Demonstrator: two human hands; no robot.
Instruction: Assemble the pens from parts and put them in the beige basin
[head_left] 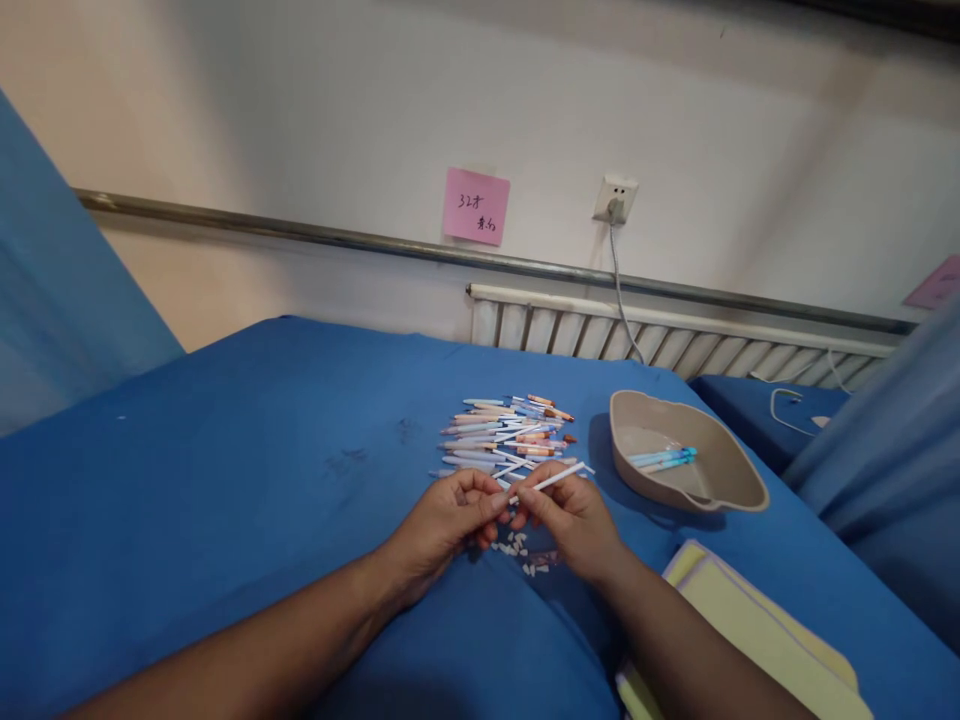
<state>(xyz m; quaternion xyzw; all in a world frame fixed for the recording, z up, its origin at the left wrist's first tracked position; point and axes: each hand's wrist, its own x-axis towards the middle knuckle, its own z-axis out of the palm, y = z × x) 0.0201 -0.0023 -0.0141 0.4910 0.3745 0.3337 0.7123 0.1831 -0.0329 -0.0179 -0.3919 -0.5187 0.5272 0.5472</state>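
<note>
My right hand (pixel 568 515) is closed around a thin white stick (pixel 559 477), which slants up to the right between thumb and fingers. Beside it, my left hand (pixel 461 510) pinches with thumb and fingertips close to the stick's lower end; what lies between them is too small to make out. Just beyond both hands, many pens (pixel 472 432) in pale blue, white and orange lie in a loose pile on the blue cloth, with thin white sticks among them. Small white pieces (pixel 517 545) are scattered below my fingers, partly hidden by the hands.
A beige basin (pixel 731 465) at the right holds several blue pens (pixel 664 459). A folded yellow cloth (pixel 757 620) lies by my right forearm. Behind the blue-covered table (pixel 225 450) are a radiator (pixel 570 330), a metal rail (pixel 337 238), a plugged socket (pixel 616 198) and a pink note (pixel 476 206).
</note>
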